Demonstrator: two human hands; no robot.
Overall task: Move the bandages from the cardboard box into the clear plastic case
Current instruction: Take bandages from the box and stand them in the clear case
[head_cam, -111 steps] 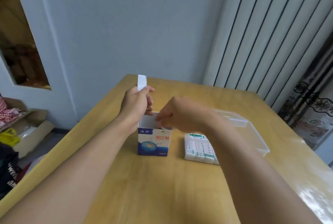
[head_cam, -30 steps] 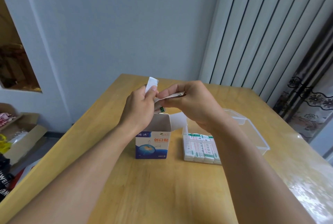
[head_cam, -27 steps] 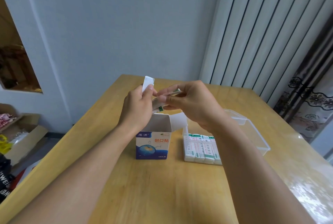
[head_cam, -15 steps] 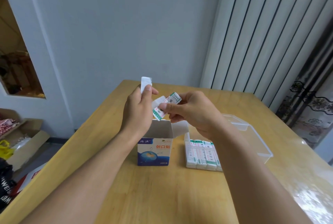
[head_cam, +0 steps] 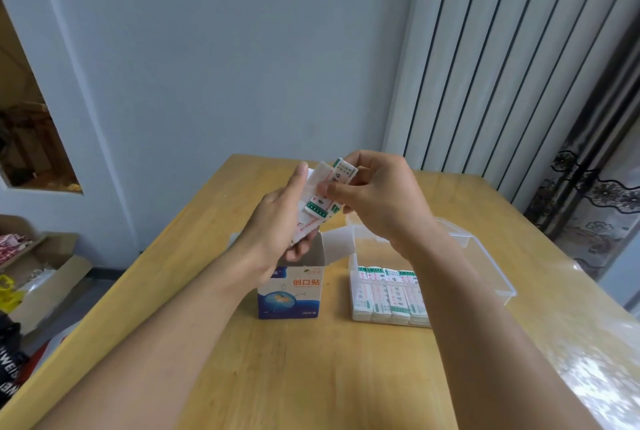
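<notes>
The tabletop (head_cam: 311, 377) carries the clear plastic case (head_cam: 485, 256) toward its right edge, rows of bandages already packed in its near end. Just left stands the cardboard box (head_cam: 292, 294), flaps up for reaching in. Above it the left hand (head_cam: 277, 222) and right hand (head_cam: 377, 197) each hold a grip on a small bundle of bandages (head_cam: 325, 194), probably squaring it for the case.
</notes>
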